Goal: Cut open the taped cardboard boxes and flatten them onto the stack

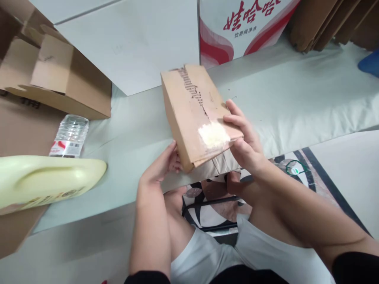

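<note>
Cardboard box point(192, 114) is resting between the two hands, in front of the person and over the pale cloth point(296, 98). The right hand point(247, 140) is gripping its near right corner: the fingers are lying over the top face, and the thumb is pressing at the near edge. The left hand point(166, 161) is holding the box low at the near left corner, with the thumb touching the side and the other fingers curling by the bottom, where they are partly hiding. So both hands are clasping the same box, one from each side, and they are standing apart from each other. The box is tilting, and its far end is pointing away from the person; whether it is touching the cloth, I cannot tell. A whitish patch point(213, 135) is showing on top, near the right fingers. Well to the left, a clear bottle point(71, 132) is lying beside a yellow bottle point(59, 177).
</note>
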Demonstrator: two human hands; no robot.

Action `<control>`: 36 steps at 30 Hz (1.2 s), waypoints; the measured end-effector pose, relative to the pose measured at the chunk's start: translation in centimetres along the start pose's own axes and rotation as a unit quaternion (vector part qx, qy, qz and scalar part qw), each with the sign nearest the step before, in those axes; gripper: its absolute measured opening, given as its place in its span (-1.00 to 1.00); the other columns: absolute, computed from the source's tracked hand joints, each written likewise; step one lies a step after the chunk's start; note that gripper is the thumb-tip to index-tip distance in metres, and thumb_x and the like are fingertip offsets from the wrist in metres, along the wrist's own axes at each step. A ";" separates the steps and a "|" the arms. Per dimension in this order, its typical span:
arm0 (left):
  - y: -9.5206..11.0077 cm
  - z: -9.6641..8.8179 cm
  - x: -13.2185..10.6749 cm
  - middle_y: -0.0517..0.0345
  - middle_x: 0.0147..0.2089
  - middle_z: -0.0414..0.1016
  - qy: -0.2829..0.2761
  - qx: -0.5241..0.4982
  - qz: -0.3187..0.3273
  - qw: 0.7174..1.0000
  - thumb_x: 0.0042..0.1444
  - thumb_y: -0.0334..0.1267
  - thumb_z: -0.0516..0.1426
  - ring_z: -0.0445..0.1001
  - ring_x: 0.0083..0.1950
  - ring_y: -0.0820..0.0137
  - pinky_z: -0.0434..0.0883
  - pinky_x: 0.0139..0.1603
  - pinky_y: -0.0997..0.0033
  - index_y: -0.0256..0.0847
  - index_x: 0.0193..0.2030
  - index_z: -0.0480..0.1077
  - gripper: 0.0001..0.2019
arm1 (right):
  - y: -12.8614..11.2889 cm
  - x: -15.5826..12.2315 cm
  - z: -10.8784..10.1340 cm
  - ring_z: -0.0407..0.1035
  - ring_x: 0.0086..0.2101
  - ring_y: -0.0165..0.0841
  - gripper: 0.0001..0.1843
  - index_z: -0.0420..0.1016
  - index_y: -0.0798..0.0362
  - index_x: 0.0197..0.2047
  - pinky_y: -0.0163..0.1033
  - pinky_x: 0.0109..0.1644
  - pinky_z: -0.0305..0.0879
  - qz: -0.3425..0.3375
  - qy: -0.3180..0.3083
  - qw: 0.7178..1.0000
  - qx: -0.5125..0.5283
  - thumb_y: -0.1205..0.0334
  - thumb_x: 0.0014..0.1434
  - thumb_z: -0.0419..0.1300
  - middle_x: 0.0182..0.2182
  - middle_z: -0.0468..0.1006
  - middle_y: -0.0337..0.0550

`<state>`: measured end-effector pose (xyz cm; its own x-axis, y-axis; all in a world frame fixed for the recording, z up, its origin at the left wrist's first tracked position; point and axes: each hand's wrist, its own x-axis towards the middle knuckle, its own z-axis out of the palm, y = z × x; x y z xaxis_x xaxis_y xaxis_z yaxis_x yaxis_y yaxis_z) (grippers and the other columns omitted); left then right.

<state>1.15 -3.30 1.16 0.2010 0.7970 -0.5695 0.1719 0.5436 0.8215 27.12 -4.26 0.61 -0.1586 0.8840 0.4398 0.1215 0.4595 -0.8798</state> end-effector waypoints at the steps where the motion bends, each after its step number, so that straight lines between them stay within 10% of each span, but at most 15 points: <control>1: 0.2 0.2 0.0 0.01 -0.39 0.62 0.004 0.040 -0.014 0.999 0.26 0.17 0.12 0.56 -0.43 0.21 0.37 -0.49 0.31 -0.20 -0.16 0.60 -0.54 | 0.0 0.0 0.0 -0.14 0.53 -0.06 -0.46 0.31 -0.37 0.31 0.27 0.55 -0.01 -0.005 0.003 1.000 0.001 -0.34 0.38 0.02 0.55 0.00 -0.38; 4: 0.6 0.4 0.5 -0.08 -0.17 0.66 0.112 0.113 0.041 0.986 0.16 0.07 0.22 0.63 -0.14 0.12 0.53 -0.20 0.20 -0.23 -0.11 0.58 -0.61 | -0.3 0.2 0.1 -0.01 0.50 -0.02 -0.49 0.41 -0.22 0.21 0.30 0.53 0.02 -0.001 -0.036 0.999 -0.022 -0.30 0.38 0.07 0.50 0.15 -0.18; 7: 0.4 0.0 1.5 -0.08 0.29 0.49 0.241 0.037 0.241 0.939 0.17 0.21 0.16 0.47 0.30 0.05 0.52 0.13 0.09 -0.05 0.25 0.37 -0.40 | -1.0 0.3 0.4 0.05 0.47 -0.01 -0.53 0.45 -0.14 0.12 0.31 0.50 0.03 0.004 -0.069 0.997 -0.031 -0.27 0.38 0.08 0.46 0.23 -0.07; 11: -0.5 0.0 2.9 0.09 0.59 0.05 0.218 0.067 0.465 0.856 0.16 0.35 0.14 0.03 0.61 0.01 0.29 0.46 -0.04 0.13 0.31 0.33 -0.35 | -0.8 0.3 0.6 0.11 0.45 -0.04 -0.57 0.48 -0.15 0.06 0.26 0.49 0.09 0.010 -0.050 0.999 -0.009 -0.26 0.38 0.09 0.44 0.26 -0.10; 17: -1.0 2.0 3.9 0.17 0.62 -0.11 0.202 0.076 0.483 0.849 0.29 0.26 0.06 -0.07 0.65 0.04 0.21 0.53 -0.02 0.16 0.28 0.32 -0.49 | 2.3 1.1 -0.8 0.50 -0.12 -0.15 -0.59 0.44 -0.10 0.08 0.04 0.00 0.46 0.159 0.118 0.972 -0.123 -0.15 0.41 -0.02 -0.13 0.58 -0.07; 24: -1.1 2.1 3.8 0.20 0.60 -0.06 0.203 0.072 0.493 0.843 0.30 0.20 0.08 -0.09 0.65 0.05 0.11 0.59 -0.02 0.16 0.27 0.32 -0.54 | 2.7 2.4 -1.4 0.48 -0.26 -0.03 -0.39 0.40 -0.10 0.31 -0.01 -0.21 0.36 0.288 -0.101 0.863 -0.403 0.06 0.19 0.22 -0.20 0.64 0.02; 30: -1.1 1.9 3.7 0.18 0.61 -0.09 0.204 0.090 0.472 0.853 0.30 0.22 0.07 -0.10 0.66 0.06 0.11 0.60 -0.02 0.15 0.28 0.29 -0.52 | 2.8 2.5 -3.1 0.43 -0.46 -0.21 -0.62 0.49 -0.11 0.05 -0.05 -0.32 0.39 0.232 0.085 0.966 -0.080 0.08 0.24 0.00 -0.49 0.48 -0.20; 36: -1.1 2.1 3.8 0.17 0.61 -0.08 0.204 0.083 0.468 0.856 0.29 0.24 0.07 -0.15 0.67 0.08 0.05 0.62 -0.01 0.14 0.28 0.29 -0.50 | 0.3 2.0 -4.4 0.40 -0.42 -0.24 -0.68 0.44 -0.22 0.04 -0.08 -0.30 0.38 0.053 0.144 0.986 0.063 -0.02 0.24 0.11 -0.42 0.44 -0.22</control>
<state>3.71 -1.42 -1.95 -0.0227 0.9068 0.4210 0.2614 -0.4011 0.8780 31.17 -1.99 2.07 0.1355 0.9226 0.3612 -0.0036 0.3650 -0.9310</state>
